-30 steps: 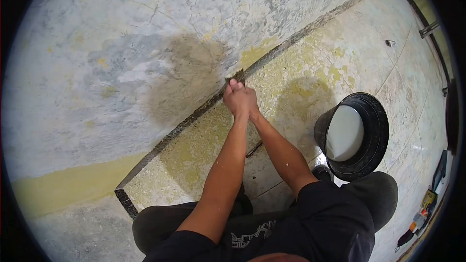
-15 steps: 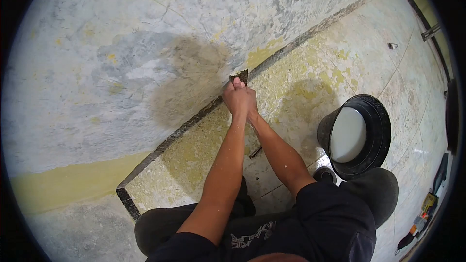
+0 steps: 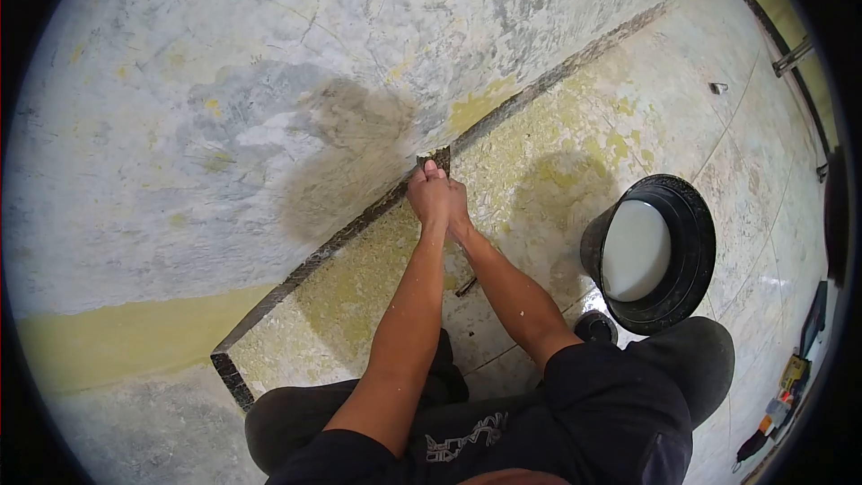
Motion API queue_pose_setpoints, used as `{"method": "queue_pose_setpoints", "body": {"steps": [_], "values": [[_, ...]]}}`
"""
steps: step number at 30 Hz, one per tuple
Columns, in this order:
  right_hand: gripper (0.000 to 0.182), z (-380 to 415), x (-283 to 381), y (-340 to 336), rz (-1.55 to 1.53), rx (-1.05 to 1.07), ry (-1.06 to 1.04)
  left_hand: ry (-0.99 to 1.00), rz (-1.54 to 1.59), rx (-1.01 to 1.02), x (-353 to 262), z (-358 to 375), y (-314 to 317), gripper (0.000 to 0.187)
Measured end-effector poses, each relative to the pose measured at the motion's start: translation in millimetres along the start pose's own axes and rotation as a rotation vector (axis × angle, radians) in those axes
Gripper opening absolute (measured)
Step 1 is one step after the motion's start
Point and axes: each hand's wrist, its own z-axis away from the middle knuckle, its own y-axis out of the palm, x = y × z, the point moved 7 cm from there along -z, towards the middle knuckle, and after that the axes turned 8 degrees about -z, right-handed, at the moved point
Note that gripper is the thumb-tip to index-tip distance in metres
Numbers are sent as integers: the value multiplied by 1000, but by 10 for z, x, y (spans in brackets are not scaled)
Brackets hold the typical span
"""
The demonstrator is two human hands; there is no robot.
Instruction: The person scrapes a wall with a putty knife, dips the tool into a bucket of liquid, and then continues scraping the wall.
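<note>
Both of my hands are clasped together around a scraper (image 3: 437,158), whose dark, paint-caked blade points away from me. My left hand (image 3: 426,196) lies on top, with its thumb stretched along the tool. Pressed against it is my right hand (image 3: 459,201), its fingers wrapped and mostly hidden. The handle is covered by the hands. The blade's edge meets the foot of the wall (image 3: 269,144), right by the dark skirting strip (image 3: 350,232). A patch of yellow paint (image 3: 480,105) remains on the wall just beyond the blade.
A black bucket (image 3: 703,251) of whitish liquid stands on the floor to my right. Paint flakes (image 3: 575,126) litter the floor along the skirting. A thin dark stick-like piece (image 3: 466,286) lies below my forearms. Several tools (image 3: 790,382) lie at the far right.
My hands and the scraper have moved slightly down and left, back toward me along the wall's foot. The grip is the same. The whole view has shifted a little.
</note>
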Motion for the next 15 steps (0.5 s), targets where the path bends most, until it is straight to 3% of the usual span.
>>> {"method": "queue_pose_setpoints", "body": {"steps": [10,13,15], "values": [[39,-50,37,39,-16,6,-30,-15,-53,4,-340,125,-132,32],[39,-63,44,61,-108,102,-19,-22,-80,6,-365,135,-139,33],[39,-74,78,21,36,60,-54,-26,-101,-20,-349,149,-130,33]]}}
